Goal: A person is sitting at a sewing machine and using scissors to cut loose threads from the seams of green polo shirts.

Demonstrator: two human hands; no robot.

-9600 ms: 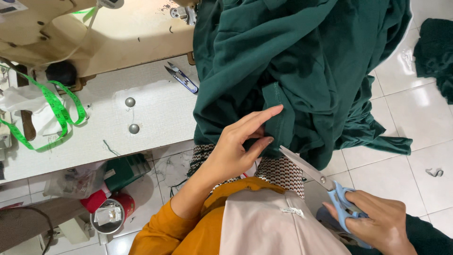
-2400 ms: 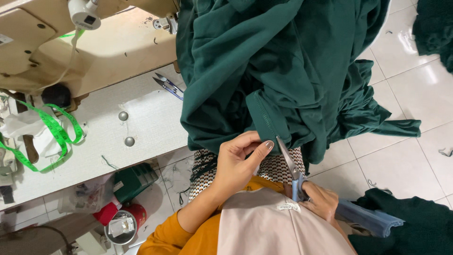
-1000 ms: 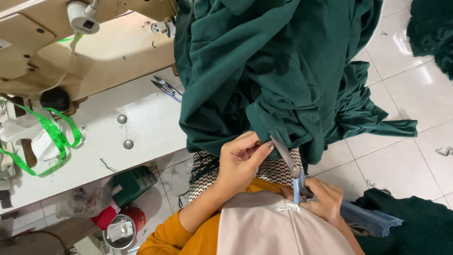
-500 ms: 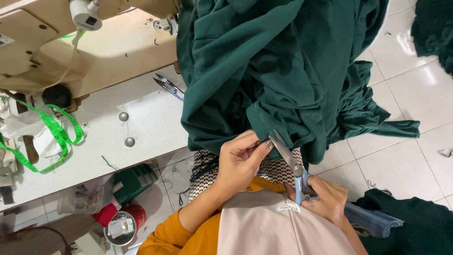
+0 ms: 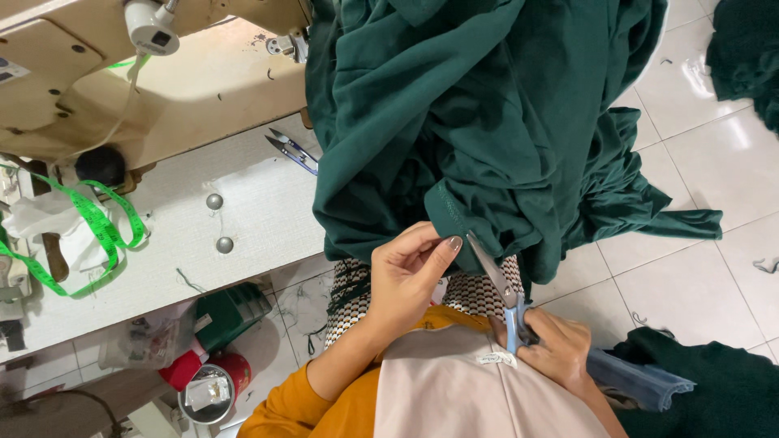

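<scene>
A large dark green garment [image 5: 495,113] hangs off the sewing table's edge onto my lap. My left hand [image 5: 410,272] pinches its stitched hem [image 5: 448,215] between thumb and fingers. My right hand [image 5: 556,349] grips blue-handled scissors [image 5: 497,284], whose blades point up at the hem beside my left fingertips. A beige cloth [image 5: 479,397] covers my lap.
A cream sewing machine [image 5: 154,73] stands on the white table [image 5: 243,219]. A green measuring tape [image 5: 93,235] and small thread snips [image 5: 290,150] lie on the table. Under the table are a red tin [image 5: 203,389] and a green box [image 5: 231,312]. More green fabric [image 5: 714,389] lies on the tiled floor.
The scissor blades have stayed at the hem with only slight shifts over the last second. My left hand keeps its pinch on the fabric edge.
</scene>
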